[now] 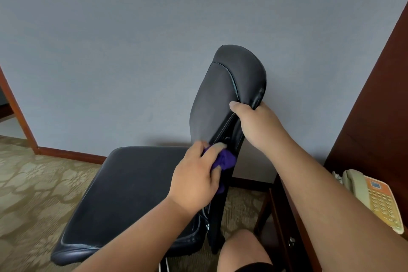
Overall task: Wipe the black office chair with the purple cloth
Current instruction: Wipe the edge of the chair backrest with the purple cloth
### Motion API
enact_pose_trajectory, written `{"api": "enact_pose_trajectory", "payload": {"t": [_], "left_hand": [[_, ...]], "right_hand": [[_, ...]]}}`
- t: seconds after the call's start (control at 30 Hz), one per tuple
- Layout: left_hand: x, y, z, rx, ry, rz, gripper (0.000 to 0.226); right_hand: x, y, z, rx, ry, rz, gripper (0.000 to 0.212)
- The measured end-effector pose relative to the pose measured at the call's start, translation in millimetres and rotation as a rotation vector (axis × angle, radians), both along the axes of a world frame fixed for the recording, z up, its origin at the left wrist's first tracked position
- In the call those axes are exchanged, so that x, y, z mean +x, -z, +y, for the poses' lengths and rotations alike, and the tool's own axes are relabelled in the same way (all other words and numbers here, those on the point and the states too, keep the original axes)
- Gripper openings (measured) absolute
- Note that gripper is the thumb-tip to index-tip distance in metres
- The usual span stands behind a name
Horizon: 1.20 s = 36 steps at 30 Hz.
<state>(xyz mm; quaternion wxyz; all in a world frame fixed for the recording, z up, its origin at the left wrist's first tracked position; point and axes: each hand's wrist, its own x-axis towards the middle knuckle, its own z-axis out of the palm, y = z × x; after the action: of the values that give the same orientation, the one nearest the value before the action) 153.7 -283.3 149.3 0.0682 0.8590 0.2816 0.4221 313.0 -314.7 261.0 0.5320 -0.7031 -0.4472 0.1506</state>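
Largely hidden: purple cloth (pixel 225 159) in left hand (pixel 196 181), on chair (pixel 213 104).

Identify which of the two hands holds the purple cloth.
The left hand, bunching the purple cloth against the black padded chair; the right hand grips its backrest.

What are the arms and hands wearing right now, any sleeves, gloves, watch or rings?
Nothing is worn that shows. The left hand and right hand are ungloved, with no ring or watch in view. The left forearm and right forearm are bare to the frame edge: no sleeve, strap or marking.
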Motion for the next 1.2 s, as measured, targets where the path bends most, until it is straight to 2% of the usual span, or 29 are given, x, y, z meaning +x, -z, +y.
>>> {"api": "enact_pose_trajectory", "payload": {"t": [0.13, 0.2, 0.43, 0.53, 0.63, 0.73, 0.8, 0.87, 1.1, 1.2], "left_hand": [[9, -16, 4, 0.022, 0.0, -0.059, 0.049], [9, -10, 4, 0.009, 0.018, -0.046, 0.05], [-7, 28, 8, 0.138, -0.057, 0.235, 0.054], [-10, 31, 7, 0.144, -0.069, 0.287, 0.054], [-9, 23, 2, 0.078, -0.057, 0.215, 0.053], [0, 0, -3, -0.002, -0.018, 0.039, 0.05], [11, -20, -4, -0.005, -0.008, -0.065, 0.048], [18, -32, -3, 0.007, -0.005, -0.09, 0.048], [-4, 8, 13, 0.185, -0.027, 0.228, 0.051], [-12, 29, 14, 0.276, -0.06, 0.352, 0.048]], "right_hand": [[-1, 0, 0, 0.01, -0.008, 0.014, 0.038], [1, 1, 0, 0.011, -0.005, 0.018, 0.036], [5, 1, 0, 0.009, -0.023, 0.026, 0.027], [4, 1, 0, 0.012, -0.026, 0.024, 0.026], [3, 0, 0, 0.02, -0.021, 0.02, 0.026], [1, 0, 0, 0.023, -0.016, 0.016, 0.031], [0, 0, 0, 0.022, -0.019, 0.021, 0.03], [1, 0, -1, 0.026, -0.025, 0.026, 0.025], [2, 0, -1, 0.012, -0.027, 0.011, 0.012], [1, 0, 0, 0.015, -0.036, 0.02, 0.016]]}}
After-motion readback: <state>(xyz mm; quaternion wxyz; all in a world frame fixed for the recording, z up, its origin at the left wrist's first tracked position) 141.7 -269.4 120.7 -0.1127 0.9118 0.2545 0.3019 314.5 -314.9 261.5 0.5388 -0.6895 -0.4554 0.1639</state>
